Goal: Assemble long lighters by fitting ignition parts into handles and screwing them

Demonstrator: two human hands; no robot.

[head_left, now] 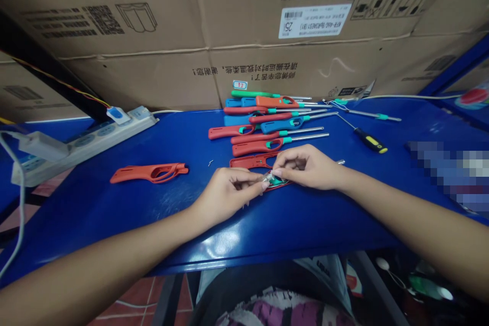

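Observation:
My left hand [231, 192] and my right hand [313, 167] meet at the middle of the blue table, fingers closed in pinches. Between the fingertips is a small pale, partly clear part [269, 177], held by both hands. Just under it shows a red lighter shell with a green trigger piece [278, 182], mostly covered by my fingers. Behind them lies an opened red shell half [248, 161], its hollow side up. A metal tube tip [341, 162] sticks out past my right hand. An orange-red lighter casing [147, 173] rests to the left, near a tiny screw-like piece [210, 163].
Several red, blue and green gas lighters [267, 147] lie stacked behind my hands. A black-and-yellow screwdriver [370, 140] and a metal tube with green parts [369, 113] lie to the right. A power strip [91, 137] stands left. Cardboard [160, 76] walls the back.

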